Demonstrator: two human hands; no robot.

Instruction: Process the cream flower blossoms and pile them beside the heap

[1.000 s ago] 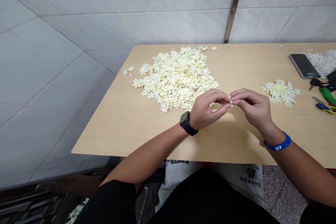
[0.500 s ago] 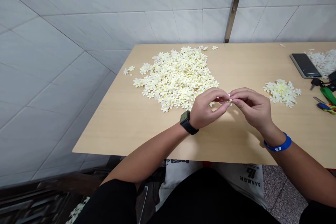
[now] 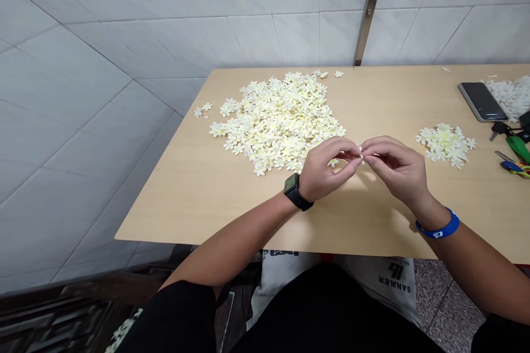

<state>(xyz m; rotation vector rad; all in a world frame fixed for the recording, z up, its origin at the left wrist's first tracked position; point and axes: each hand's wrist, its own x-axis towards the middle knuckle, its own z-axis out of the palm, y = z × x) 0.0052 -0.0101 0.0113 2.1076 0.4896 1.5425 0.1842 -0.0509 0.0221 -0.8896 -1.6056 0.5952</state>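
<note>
Between the fingertips of both hands is a small artificial flower (image 3: 361,156), white and mostly covered by the fingers. My left hand (image 3: 329,168), with a black watch on its wrist, pinches it from the left. From the right, my right hand (image 3: 395,168) pinches the same flower; a blue band circles that wrist. Both hands are raised a little over the table (image 3: 232,204). A large heap of white flowers with yellow centres (image 3: 281,121) lies behind and left of my left hand. To the right of my right hand sits a smaller flower pile (image 3: 445,145).
At the right lie a phone (image 3: 482,101), a mass of thin white pieces (image 3: 511,96), black keys (image 3: 501,129) and scissors with colourful handles (image 3: 515,167). A tiled wall (image 3: 248,38) with a metal strip (image 3: 368,14) borders the table's back edge.
The fingertips have shifted slightly around the flower, which shows less of itself now. Both hands stay in nearly the same place.
</note>
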